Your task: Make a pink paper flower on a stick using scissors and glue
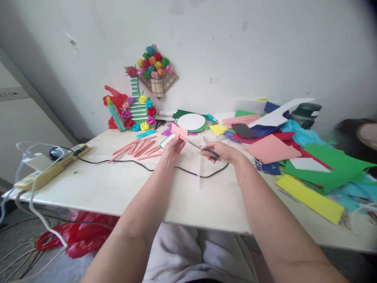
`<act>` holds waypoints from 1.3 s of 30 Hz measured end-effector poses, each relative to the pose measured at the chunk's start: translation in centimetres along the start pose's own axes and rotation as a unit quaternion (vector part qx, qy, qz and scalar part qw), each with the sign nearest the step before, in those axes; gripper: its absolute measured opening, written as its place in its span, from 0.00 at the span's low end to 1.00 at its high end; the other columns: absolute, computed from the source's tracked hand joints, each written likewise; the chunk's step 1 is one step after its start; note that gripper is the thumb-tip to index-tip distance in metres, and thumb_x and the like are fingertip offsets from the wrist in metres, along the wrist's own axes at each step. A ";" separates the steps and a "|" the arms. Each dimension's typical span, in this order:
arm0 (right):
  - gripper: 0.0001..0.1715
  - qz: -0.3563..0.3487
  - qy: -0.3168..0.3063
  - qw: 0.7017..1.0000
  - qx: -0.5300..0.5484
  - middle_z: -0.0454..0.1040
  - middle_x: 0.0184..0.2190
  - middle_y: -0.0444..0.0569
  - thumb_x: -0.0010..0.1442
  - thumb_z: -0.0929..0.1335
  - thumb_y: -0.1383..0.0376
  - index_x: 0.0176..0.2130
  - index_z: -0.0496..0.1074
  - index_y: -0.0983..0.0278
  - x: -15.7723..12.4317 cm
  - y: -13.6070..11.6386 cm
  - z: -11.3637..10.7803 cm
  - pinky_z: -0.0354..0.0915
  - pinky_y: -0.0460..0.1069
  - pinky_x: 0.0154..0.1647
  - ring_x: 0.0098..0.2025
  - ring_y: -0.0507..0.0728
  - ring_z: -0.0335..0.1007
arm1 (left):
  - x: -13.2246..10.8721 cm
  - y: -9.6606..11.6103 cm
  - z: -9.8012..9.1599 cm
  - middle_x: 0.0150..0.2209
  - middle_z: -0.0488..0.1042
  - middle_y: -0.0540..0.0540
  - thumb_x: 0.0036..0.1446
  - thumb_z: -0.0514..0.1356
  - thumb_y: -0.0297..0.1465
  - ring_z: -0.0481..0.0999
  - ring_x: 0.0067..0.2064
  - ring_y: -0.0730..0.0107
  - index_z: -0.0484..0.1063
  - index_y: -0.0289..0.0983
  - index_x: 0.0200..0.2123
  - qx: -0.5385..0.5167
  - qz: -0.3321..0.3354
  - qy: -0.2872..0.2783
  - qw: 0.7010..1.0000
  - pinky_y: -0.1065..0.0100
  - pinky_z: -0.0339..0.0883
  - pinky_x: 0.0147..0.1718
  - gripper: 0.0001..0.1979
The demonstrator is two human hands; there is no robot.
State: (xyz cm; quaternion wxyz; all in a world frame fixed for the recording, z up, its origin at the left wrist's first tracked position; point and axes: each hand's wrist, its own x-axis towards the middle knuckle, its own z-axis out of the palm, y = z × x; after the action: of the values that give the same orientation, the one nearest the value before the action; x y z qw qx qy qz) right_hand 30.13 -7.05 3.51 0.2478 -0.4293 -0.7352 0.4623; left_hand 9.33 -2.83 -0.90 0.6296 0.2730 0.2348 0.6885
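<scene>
Pinched in my left hand [176, 146] is a small piece of pink paper [179, 130], held up above the table. My right hand [216, 151] grips a pair of scissors [210, 152] by the dark handles. The blades point left and reach the lower edge of the paper; whether they are parted I cannot tell. Several rolled pink paper tubes [141, 148] lie to the left of my left hand. Just beyond my right hand stands a glue gun or bottle tip [203, 141], mostly hidden. A black cable [188, 171] runs under both hands.
On the right, coloured sheets [309, 165] pile up with a phone [243, 130] and a dark bottle [305, 114]. At the back left stand a glue bottle [116, 114] and a paper-flower guitar [138, 106]. A power strip [53, 167] sits at the left edge. A white oval [191, 122] lies behind.
</scene>
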 end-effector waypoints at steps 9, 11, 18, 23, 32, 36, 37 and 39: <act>0.22 0.000 0.003 1.000 0.012 0.67 0.17 0.42 0.47 0.71 0.52 0.28 0.67 0.68 -0.1 -0.2 0.0 0.46 0.41 0.10 0.13 0.44 0.58 | 0.0 0.0 0.1 0.27 0.76 0.48 0.49 0.61 0.23 0.76 0.30 0.75 0.73 0.34 0.27 0.012 -0.001 0.010 1.000 0.71 0.70 0.38 0.02; 0.22 -0.002 0.002 1.000 0.014 0.67 0.17 0.42 0.47 0.71 0.51 0.28 0.67 0.68 -0.1 -0.2 0.0 0.46 0.41 0.10 0.13 0.44 0.58 | 0.1 -0.1 0.1 0.27 0.76 0.48 0.49 0.61 0.24 0.76 0.30 0.75 0.73 0.34 0.28 0.016 -0.002 0.009 1.000 0.71 0.70 0.38 0.02; 0.22 -0.004 0.005 1.000 0.013 0.67 0.17 0.42 0.47 0.71 0.51 0.29 0.69 0.68 -0.1 -0.3 0.1 0.46 0.41 0.10 0.13 0.45 0.59 | 0.3 -0.3 0.0 0.27 0.76 0.48 0.49 0.61 0.24 0.76 0.29 0.76 0.73 0.34 0.28 0.016 -0.006 0.004 1.000 0.70 0.70 0.39 0.01; 0.23 -0.003 0.011 1.000 0.018 0.67 0.17 0.43 0.46 0.71 0.51 0.31 0.70 0.69 0.0 -0.1 0.1 0.46 0.41 0.10 0.14 0.45 0.60 | 0.1 -0.2 0.2 0.27 0.76 0.48 0.49 0.62 0.24 0.76 0.29 0.76 0.72 0.35 0.28 0.026 -0.006 0.012 1.000 0.71 0.70 0.40 0.01; 0.23 -0.008 0.019 1.000 0.018 0.66 0.17 0.43 0.46 0.71 0.50 0.30 0.70 0.69 0.0 -0.2 0.3 0.45 0.41 0.10 0.14 0.45 0.58 | -0.1 -0.2 0.5 0.27 0.77 0.49 0.51 0.60 0.22 0.76 0.29 0.77 0.73 0.35 0.28 0.015 -0.004 0.002 1.000 0.72 0.69 0.41 0.03; 0.23 -0.004 0.025 0.999 0.019 0.66 0.17 0.42 0.45 0.72 0.51 0.31 0.70 0.69 0.0 -0.2 0.3 0.44 0.41 0.11 0.13 0.44 0.58 | -0.2 -0.1 0.7 0.28 0.77 0.48 0.51 0.59 0.22 0.76 0.30 0.77 0.73 0.35 0.29 0.019 0.000 0.005 1.000 0.72 0.69 0.41 0.04; 0.23 -0.004 0.027 0.999 0.020 0.66 0.16 0.42 0.45 0.72 0.51 0.31 0.70 0.69 0.0 -0.3 0.3 0.44 0.41 0.11 0.13 0.44 0.57 | -0.2 -0.1 0.8 0.28 0.77 0.49 0.51 0.59 0.22 0.76 0.30 0.77 0.73 0.35 0.29 0.019 0.000 0.006 1.000 0.72 0.69 0.41 0.04; 0.23 -0.004 0.029 0.999 0.019 0.66 0.16 0.42 0.45 0.72 0.51 0.30 0.70 0.69 -0.1 -0.4 0.3 0.44 0.41 0.11 0.13 0.44 0.57 | -0.3 -0.1 0.9 0.28 0.77 0.49 0.51 0.59 0.22 0.76 0.29 0.77 0.73 0.35 0.29 0.020 0.000 0.006 1.000 0.72 0.69 0.40 0.04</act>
State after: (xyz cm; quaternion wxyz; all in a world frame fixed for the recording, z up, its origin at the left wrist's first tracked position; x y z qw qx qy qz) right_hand 29.80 -7.34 3.72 0.2789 -0.4348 -0.7203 0.4630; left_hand 9.98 -3.11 -0.34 0.6223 0.2814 0.2525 0.6854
